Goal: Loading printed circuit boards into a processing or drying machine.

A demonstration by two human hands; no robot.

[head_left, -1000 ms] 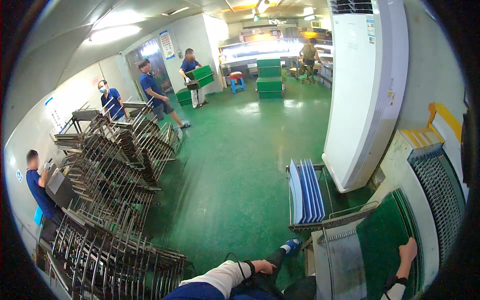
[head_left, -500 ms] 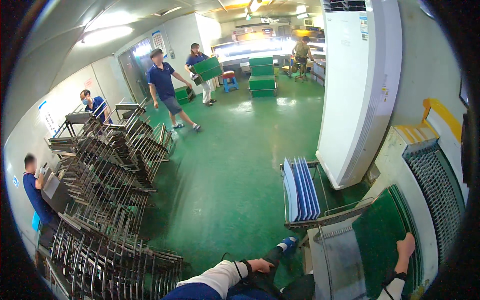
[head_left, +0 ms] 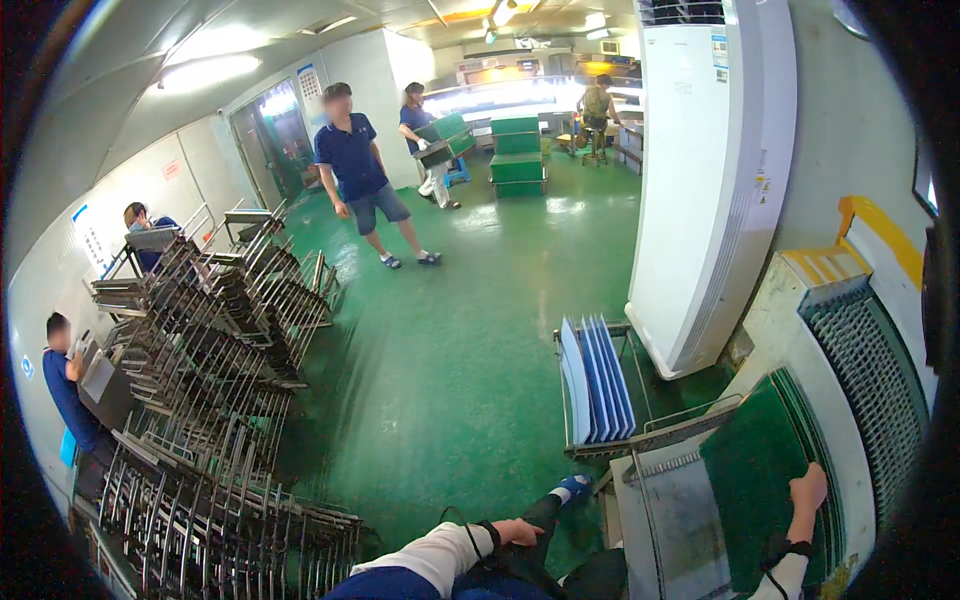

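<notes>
At the lower right, my right hand (head_left: 808,490) has its fingers closed on the side edge of a green board (head_left: 752,480). That board stands in front of several similar green boards (head_left: 800,415) in a slotted metal rack (head_left: 688,462). My left hand (head_left: 518,532) lies on my dark trouser leg at the bottom middle, holding nothing, its fingers stretched loosely. Just beyond the rack, several pale blue sheets (head_left: 598,385) stand upright in a wire rack.
A tall white air conditioner (head_left: 700,200) stands at the right, beside a slotted conveyor (head_left: 868,370). Piled metal racks (head_left: 200,340) fill the left side. Several people work around the room; one person (head_left: 355,165) stands on the green floor, another carries green boards (head_left: 447,138).
The standing person has stepped nearer and rightward. The person carrying green boards has moved to the right. My hands have hardly moved; the view has shifted slightly.
</notes>
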